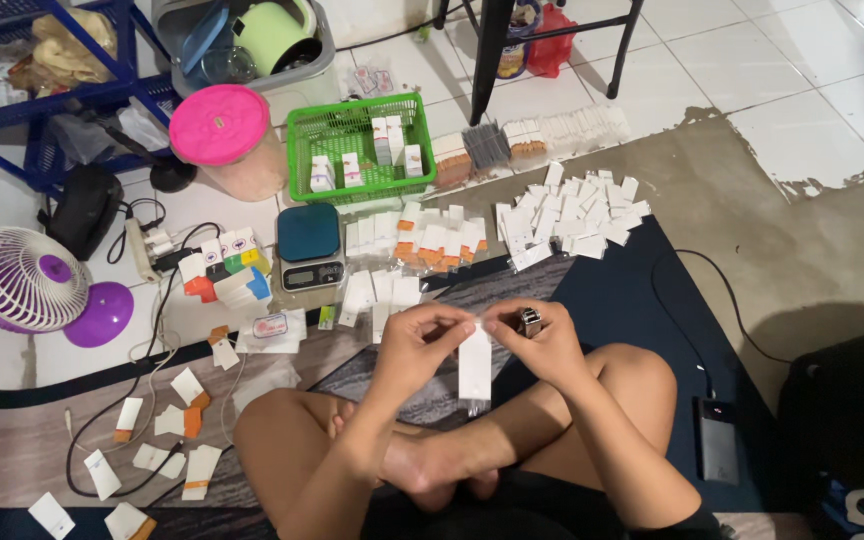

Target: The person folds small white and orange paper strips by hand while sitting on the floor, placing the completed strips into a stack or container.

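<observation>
Both hands, left hand and right hand, are pinching a white packet by its top; it is hanging flat, long and narrow, a lighter tucked in the right grip.

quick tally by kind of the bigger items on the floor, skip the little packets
Green plastic basket: 1
Digital kitchen scale: 1
Purple and white table fan: 1
Pink-lidded clear plastic jar: 1
Black power bank: 1
Total: 5
</observation>
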